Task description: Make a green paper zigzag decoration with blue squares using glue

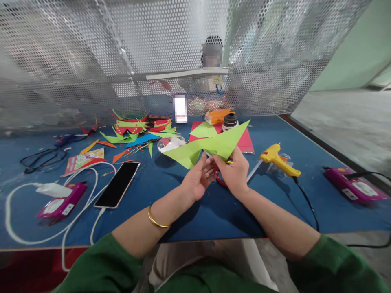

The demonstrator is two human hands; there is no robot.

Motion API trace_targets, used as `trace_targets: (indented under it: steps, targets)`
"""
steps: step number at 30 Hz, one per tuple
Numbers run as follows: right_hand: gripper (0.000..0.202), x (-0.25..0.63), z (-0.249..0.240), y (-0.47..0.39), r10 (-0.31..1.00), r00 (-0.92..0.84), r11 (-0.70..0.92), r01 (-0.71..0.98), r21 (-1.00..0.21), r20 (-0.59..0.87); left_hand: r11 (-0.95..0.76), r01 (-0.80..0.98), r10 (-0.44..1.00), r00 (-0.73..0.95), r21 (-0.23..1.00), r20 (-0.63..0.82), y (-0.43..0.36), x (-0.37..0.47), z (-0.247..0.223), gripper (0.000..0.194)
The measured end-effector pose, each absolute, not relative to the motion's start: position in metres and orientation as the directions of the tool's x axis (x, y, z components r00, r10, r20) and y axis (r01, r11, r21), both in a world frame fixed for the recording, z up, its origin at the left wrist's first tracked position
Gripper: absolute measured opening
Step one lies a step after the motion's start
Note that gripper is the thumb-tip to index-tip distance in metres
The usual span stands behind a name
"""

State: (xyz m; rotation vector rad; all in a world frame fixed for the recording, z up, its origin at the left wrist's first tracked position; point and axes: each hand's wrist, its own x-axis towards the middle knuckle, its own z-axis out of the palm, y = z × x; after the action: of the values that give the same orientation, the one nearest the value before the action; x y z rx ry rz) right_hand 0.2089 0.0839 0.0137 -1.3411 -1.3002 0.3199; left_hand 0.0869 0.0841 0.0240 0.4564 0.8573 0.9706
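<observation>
A bright green paper cutout (pixel 210 146), shaped like a mask with pointed wings, is held up above the table. My right hand (pixel 233 173) pinches its right part near the lower edge. My left hand (pixel 198 179) is at the middle of that edge, its thumb against the paper and its other fingers loosely curled below. Beneath the paper, by my right fingers, shows a red loop (pixel 220 179) that looks like a scissor handle, mostly hidden. A yellow glue gun (pixel 276 159) with a glue stick in it lies to the right.
Red paper (pixel 244 142), a black-capped bottle (pixel 230 121) and an orange packet (pixel 218 116) are behind my hands. Red and green paper masks (pixel 130 128) lie back left. A phone (pixel 117 185) and purple power strips (pixel 62 200) with cables lie around. Perforated metal (pixel 165 44) bounds the back.
</observation>
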Motion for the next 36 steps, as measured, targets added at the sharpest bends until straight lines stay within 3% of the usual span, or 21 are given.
trace_targets:
  steps: [3,6,9,12,16,22,28,33,34,36]
  targets:
    - [0.021,0.212,0.015,0.083,0.764,0.34,0.305,0.559,-0.771,0.549,0.561,-0.511,0.827,0.373,0.652,-0.42,0.081,0.087,0.025,0.058]
    - [0.021,0.216,0.016,0.086,0.737,0.391,0.307,0.532,-0.789,0.551,0.624,-0.431,0.769,0.488,0.651,-0.413,0.075,0.089,0.031,0.07]
    - [0.024,0.218,0.016,0.088,0.755,0.415,0.294,0.479,-0.827,0.509,0.526,-0.412,0.832,0.429,0.744,-0.351,0.071,0.09,0.038,0.047]
    - [0.026,0.215,0.015,0.086,0.803,0.371,0.301,0.422,-0.855,0.466,0.4,-0.466,0.915,0.254,0.789,-0.313,0.072,0.089,0.042,0.029]
    - [0.033,0.206,0.013,0.08,0.884,0.252,0.302,0.335,-0.893,0.394,0.399,-0.557,0.904,0.105,0.728,-0.415,0.081,0.083,0.045,0.027]
    - [0.035,0.203,0.008,0.078,0.928,0.161,0.295,0.233,-0.927,0.336,0.423,-0.598,0.867,0.048,0.681,-0.496,0.088,0.077,0.046,0.009]
    - [0.042,0.211,0.01,0.084,0.956,0.138,0.229,0.209,-0.951,0.26,0.429,-0.571,0.869,0.049,0.7,-0.493,0.088,0.076,0.05,0.011]
    - [0.037,0.239,0.026,0.068,0.99,0.008,0.126,0.35,-0.928,0.137,0.449,-0.524,0.868,0.064,0.724,-0.493,0.088,0.074,0.05,0.006]
    - [0.033,0.249,0.029,0.061,0.988,0.049,0.108,0.449,-0.887,0.145,0.451,-0.512,0.869,0.066,0.731,-0.49,0.088,0.074,0.05,0.003]
    - [0.029,0.273,0.031,0.049,0.932,0.228,0.01,0.759,-0.651,0.281,0.46,-0.476,0.872,0.085,0.749,-0.482,0.087,0.072,0.051,0.005]
